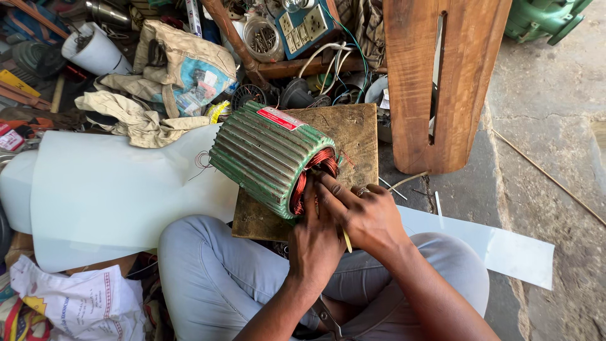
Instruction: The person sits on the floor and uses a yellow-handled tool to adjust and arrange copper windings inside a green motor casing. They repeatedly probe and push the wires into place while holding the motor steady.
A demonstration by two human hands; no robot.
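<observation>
A cluttered workshop floor of grey stone [549,107] is seen from above, with tools, cloth and wire heaped along the far edge. At the centre a green ribbed motor stator [265,155] is laid on its side on a worn wooden board [353,136], its open end turned toward the person and its copper windings [310,173] exposed at that end. A red and white label is fixed to the upper side of the housing.

The left hand [314,243] is pressed against the lower rim of the stator's open end, its fingers [309,196] extended and touching the copper coils; nothing is seen clasped in them. The right hand [366,215] is laid partly over the left, its fingers [328,186] stretched out to the windings, a ring worn on one of them. A thin yellow stick [346,241] is seen under the right palm; whether it is gripped cannot be told.

The board is rested against the person's knees, clad in light blue trousers [214,271]. A large white plastic sheet [113,189] is spread to the left of the stator, and a white strip [505,249] lies to the right. A slotted wooden plank [435,76] stands just beyond the board. A crumpled cloth bag [180,66] and a jar of screws [262,38] are seen among the clutter behind.
</observation>
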